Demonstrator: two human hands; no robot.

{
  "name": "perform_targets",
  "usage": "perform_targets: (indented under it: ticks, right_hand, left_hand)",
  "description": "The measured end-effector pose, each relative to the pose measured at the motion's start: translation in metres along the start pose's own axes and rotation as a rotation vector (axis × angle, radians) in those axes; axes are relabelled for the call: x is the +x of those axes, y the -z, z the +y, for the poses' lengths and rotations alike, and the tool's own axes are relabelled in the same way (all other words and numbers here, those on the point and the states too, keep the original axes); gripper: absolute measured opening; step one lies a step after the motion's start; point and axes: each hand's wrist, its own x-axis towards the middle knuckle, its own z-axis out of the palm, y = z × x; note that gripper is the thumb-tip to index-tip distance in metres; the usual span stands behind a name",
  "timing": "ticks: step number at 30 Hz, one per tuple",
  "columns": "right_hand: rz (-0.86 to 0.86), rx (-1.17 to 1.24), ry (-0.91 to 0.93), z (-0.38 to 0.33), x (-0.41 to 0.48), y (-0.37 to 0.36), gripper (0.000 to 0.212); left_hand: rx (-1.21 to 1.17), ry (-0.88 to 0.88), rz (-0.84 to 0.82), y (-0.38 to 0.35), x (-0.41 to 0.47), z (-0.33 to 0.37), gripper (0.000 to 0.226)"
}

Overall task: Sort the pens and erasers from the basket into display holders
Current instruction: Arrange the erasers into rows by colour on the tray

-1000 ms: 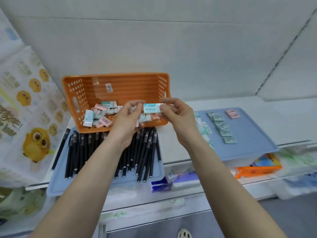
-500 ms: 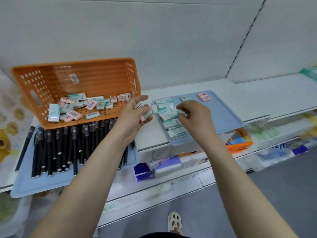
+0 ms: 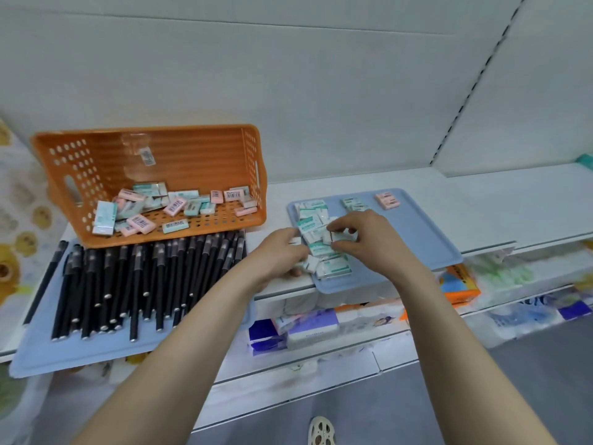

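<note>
An orange basket (image 3: pixel 179 149) leans tipped against the wall, with several pink and teal erasers (image 3: pixel 175 207) loose in it. Below it, a blue tray (image 3: pixel 38 348) carries a row of black pens (image 3: pixel 134 277). To the right, a second blue tray (image 3: pixel 423 239) bears a column of teal-and-white erasers (image 3: pixel 313 208) and one pink eraser (image 3: pixel 387 200). My left hand (image 3: pixel 279 255) grips small white erasers at that tray's left edge. My right hand (image 3: pixel 362 236) pinches an eraser (image 3: pixel 337 236) over the column.
The white shelf (image 3: pixel 481 197) runs on to the right, with a teal item (image 3: pixel 584 162) at its far end. Packaged goods (image 3: pixel 308 326) and an orange box (image 3: pixel 462 284) fill the shelf below. A patterned bag (image 3: pixel 19 239) hangs at the left.
Both hands moved from in front of the basket to the right tray. The right hand now pinches an eraser over the column, and the left hand has come up beside it.
</note>
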Motion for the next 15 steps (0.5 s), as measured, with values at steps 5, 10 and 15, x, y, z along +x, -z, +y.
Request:
perform_targets:
  ticks: [5, 10, 15]
  right_hand:
    - [0.217, 0.245, -0.117, 0.017, 0.01, 0.012, 0.026]
    - [0.169, 0.221, -0.081, 0.014, 0.045, 0.02, 0.023]
    - [-0.022, 0.049, 0.023, -0.003, 0.094, 0.005, 0.027]
  left_hand:
    - [0.029, -0.014, 0.002, -0.003, 0.007, 0.008, 0.04]
    - [0.06, -0.012, 0.028, -0.001, 0.009, 0.012, 0.045]
    - [-0.069, 0.033, 0.119, 0.008, 0.012, 0.005, 0.054]
